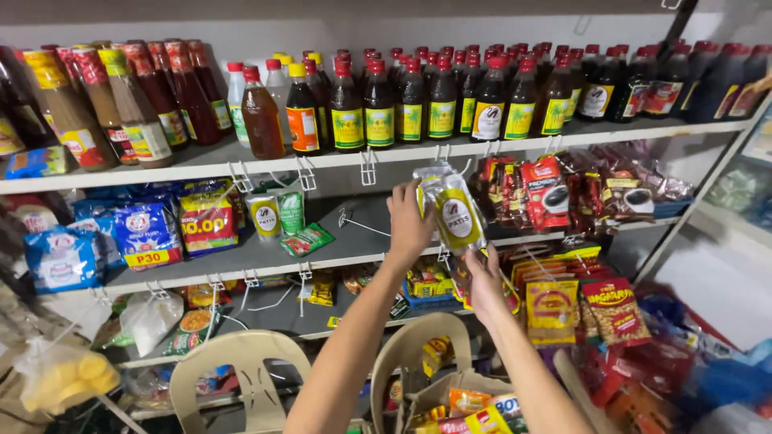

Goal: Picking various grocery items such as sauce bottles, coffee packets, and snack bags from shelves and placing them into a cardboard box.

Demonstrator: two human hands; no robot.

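My left hand (408, 221) grips the top of a clear sachet of brown liquid with a yellow-and-white oval label (454, 213), close to a white wire hook (444, 154) under the upper shelf. My right hand (485, 281) holds the sachet's lower end from below. More sachets of the same kind seem to hang behind it. Both forearms reach up from the bottom of the head view.
The upper shelf (201, 163) carries rows of dark sauce bottles (442, 100). Similar sachets (265, 215) hang at left, red packets (547, 189) at right. Snack bags (615, 309) hang lower right. Two beige plastic chairs (241, 370) stand below, one holding a box of packets (474, 406).
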